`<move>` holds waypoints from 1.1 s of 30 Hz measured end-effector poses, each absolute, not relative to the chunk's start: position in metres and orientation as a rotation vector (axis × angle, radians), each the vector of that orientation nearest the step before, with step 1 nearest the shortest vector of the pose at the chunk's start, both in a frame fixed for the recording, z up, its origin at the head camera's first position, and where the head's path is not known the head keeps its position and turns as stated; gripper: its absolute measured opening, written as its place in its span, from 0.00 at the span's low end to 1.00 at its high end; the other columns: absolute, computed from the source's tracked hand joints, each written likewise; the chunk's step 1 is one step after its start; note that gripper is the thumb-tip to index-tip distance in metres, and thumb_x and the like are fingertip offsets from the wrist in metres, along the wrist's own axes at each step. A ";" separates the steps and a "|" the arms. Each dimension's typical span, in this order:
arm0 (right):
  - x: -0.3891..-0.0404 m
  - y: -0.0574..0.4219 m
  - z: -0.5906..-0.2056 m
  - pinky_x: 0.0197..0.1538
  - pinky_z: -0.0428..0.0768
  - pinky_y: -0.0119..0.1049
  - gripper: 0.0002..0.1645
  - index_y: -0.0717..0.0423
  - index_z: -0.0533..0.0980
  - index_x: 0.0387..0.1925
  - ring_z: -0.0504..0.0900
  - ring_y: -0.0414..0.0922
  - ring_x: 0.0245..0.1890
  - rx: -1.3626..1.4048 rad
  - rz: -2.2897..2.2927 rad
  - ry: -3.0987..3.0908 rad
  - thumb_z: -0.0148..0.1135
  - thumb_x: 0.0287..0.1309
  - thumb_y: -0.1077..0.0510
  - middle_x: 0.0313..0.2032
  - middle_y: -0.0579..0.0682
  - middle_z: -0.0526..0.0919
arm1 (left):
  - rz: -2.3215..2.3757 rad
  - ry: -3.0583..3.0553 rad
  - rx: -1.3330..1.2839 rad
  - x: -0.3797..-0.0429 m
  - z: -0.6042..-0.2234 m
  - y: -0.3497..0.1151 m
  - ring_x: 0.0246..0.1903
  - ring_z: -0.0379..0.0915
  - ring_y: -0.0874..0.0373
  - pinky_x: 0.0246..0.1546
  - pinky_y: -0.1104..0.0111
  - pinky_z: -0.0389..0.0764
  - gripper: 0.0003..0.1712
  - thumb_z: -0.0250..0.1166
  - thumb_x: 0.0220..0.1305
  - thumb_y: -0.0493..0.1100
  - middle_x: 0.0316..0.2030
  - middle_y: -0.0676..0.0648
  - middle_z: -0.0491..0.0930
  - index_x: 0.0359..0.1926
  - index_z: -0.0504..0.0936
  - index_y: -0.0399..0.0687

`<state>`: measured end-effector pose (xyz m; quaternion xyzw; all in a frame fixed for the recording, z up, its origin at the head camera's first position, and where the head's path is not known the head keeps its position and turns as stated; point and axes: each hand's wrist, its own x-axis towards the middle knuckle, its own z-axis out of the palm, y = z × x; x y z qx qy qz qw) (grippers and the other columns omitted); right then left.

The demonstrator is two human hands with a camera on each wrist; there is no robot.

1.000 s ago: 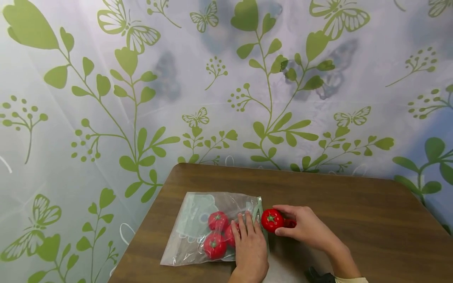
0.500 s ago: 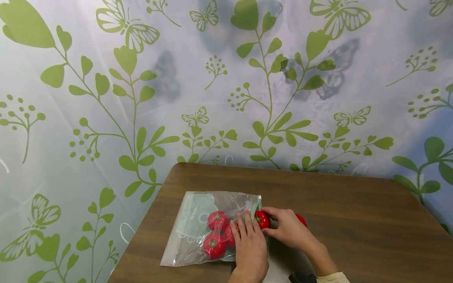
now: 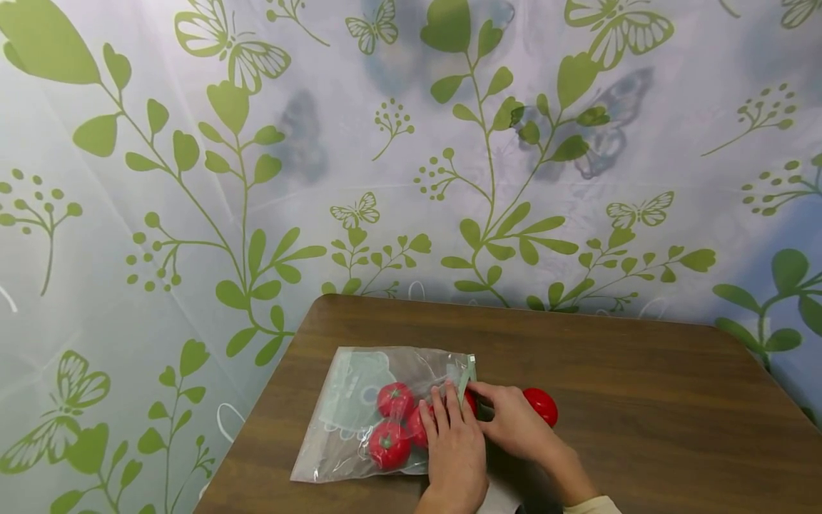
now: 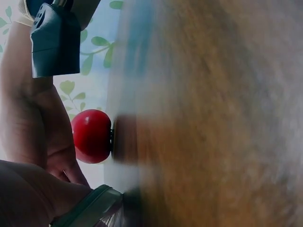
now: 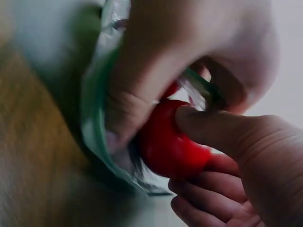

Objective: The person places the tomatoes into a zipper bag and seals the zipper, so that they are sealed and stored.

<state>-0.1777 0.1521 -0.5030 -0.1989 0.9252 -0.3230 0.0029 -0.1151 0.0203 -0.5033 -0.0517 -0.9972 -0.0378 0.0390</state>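
Note:
A clear zip bag [image 3: 321,442] with a pale green print lies flat, holding several red tomatoes [image 3: 389,446]. My left hand [image 3: 454,450] rests over its mouth end, fingers spread on top. In the right wrist view, that hand's thumb [image 5: 125,118] sits inside the mouth against the green zip strip [image 5: 94,113], and the mouth gapes. My right hand [image 3: 514,421] pinches another tomato [image 5: 165,146] between thumb and fingers, partly inside the mouth. Behind the right hand, a loose tomato [image 3: 541,407] sits on the table; the left wrist view shows this tomato [image 4: 92,136] too.
The brown wooden table [image 3: 642,400] extends to the right of the hands. A patterned curtain [image 3: 385,164] with green leaves and butterflies hangs behind it. In the left wrist view, a dark device [image 4: 56,42] is on the right wrist.
My right hand has moved left with its tomato, from beside the bag into the mouth. The loose tomato behind it has come into fuller view. The left hand has stayed put.

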 end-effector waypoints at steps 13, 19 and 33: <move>-0.176 0.155 -0.502 0.58 0.89 0.57 0.34 0.63 0.84 0.64 0.92 0.57 0.56 -0.748 -0.988 2.922 0.83 0.59 0.56 0.62 0.62 0.88 | -0.140 -3.085 -0.139 -0.116 -0.503 0.021 0.84 0.57 0.36 0.83 0.38 0.58 0.62 0.90 0.45 0.49 0.84 0.40 0.62 0.80 0.72 0.44; -0.172 0.143 -0.507 0.58 0.88 0.57 0.34 0.64 0.85 0.63 0.92 0.57 0.56 -0.705 -1.019 2.983 0.85 0.56 0.58 0.60 0.61 0.90 | -0.102 -3.027 -0.140 -0.114 -0.506 0.021 0.83 0.58 0.36 0.82 0.38 0.60 0.66 0.91 0.41 0.52 0.83 0.40 0.64 0.81 0.71 0.43; -0.175 0.130 -0.526 0.63 0.85 0.60 0.28 0.56 0.89 0.58 0.92 0.50 0.54 -0.474 -1.225 2.962 0.84 0.54 0.63 0.56 0.55 0.92 | -0.119 -2.992 -0.167 -0.113 -0.507 0.022 0.83 0.59 0.35 0.81 0.37 0.62 0.62 0.90 0.44 0.51 0.83 0.39 0.64 0.80 0.72 0.43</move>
